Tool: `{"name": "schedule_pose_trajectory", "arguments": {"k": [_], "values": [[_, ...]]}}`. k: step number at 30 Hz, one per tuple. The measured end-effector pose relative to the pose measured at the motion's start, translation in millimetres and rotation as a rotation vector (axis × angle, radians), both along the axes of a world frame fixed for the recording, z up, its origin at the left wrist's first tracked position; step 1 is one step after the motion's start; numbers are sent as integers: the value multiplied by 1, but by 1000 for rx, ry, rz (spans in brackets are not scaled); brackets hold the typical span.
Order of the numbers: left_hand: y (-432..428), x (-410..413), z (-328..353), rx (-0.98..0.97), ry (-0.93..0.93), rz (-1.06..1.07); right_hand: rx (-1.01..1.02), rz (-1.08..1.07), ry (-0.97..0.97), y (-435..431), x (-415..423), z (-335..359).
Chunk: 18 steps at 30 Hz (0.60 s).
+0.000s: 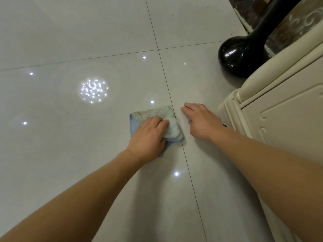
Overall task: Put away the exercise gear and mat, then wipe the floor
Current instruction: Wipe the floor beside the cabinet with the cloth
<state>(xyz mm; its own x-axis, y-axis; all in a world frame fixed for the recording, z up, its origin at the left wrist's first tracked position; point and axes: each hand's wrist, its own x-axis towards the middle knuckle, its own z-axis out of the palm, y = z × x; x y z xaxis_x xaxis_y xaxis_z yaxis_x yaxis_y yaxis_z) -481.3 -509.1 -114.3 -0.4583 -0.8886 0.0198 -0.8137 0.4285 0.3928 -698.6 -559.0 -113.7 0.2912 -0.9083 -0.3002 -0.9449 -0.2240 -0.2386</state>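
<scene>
1. Here, the left hand pressed down on a folded cloth, its fingers curled over the fluffy white fold and gripping it.
2. The cloth was pale with a blue edge. It lay flat on the floor, and its right part lay across a dark tile joint that ran from far to near. Its far end showed beyond the knuckles.
3. The right hand lay on the other side of that joint, just beside the cloth and apart from it. It was palm down on the tile with fingers straight and close together, holding nothing.
4. A cream cabinet stood along the right edge of the floor, its rounded corner post near the right wrist.
5. A glossy black vase stood on the floor beyond that corner. I could not tell whether it touched the cabinet.
6. The tiles were glossy. A round cluster of reflected lights showed left of the cloth, well apart, with small bright spots scattered about.
7. Both forearms were bare and reached in from the near edge.
</scene>
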Motion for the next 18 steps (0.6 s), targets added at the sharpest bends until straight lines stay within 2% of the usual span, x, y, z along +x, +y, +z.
{"name": "schedule_pose_trajectory", "arguments": {"k": [5, 13, 18], "values": [[0, 5, -1, -58, 9, 17, -5, 5, -3, 0, -1, -1], [9, 28, 9, 133, 95, -131, 14, 2, 4, 0, -1, 0], [19, 31, 1, 113, 74, -179, 24, 10, 10, -1, -1, -1]]}}
